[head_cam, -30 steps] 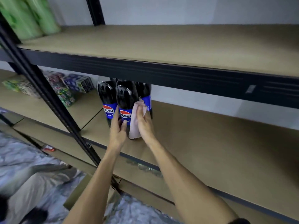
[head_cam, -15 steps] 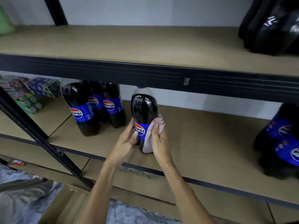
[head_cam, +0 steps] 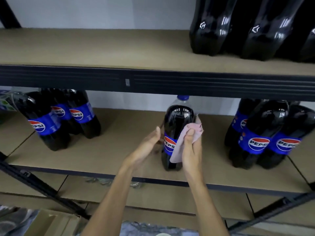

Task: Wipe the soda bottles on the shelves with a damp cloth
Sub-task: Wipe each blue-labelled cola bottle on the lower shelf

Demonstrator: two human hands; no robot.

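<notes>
Facing me is a dark metal rack (head_cam: 170, 80) with brown board shelves. The upper shelf (head_cam: 95, 48) carries dark soda bottles (head_cam: 211, 26) at its right end, their tops out of view. The middle shelf (head_cam: 129, 133) holds three lots of cola: three bottles (head_cam: 46, 123) standing close together at the left, another group (head_cam: 259, 133) at the right, and between them, well apart from both, a single bottle (head_cam: 177, 120).

This single bottle stands upright near the shelf's front edge. My left hand (head_cam: 146, 147) lies against its left side, fingers straight and together, thumb raised. My right hand (head_cam: 191, 149) is at its right side, and its thumb pinches a pale pink cloth (head_cam: 177, 154) against the bottle. I cannot see that hand's other fingers, which are behind the cloth. The cloth covers the right part of the blue label (head_cam: 168, 143) and hangs down towards the base, with one bunched corner sticking out past the bottle's right shoulder. The blue cap (head_cam: 182, 97) sits just under the rack's beam.
</notes>
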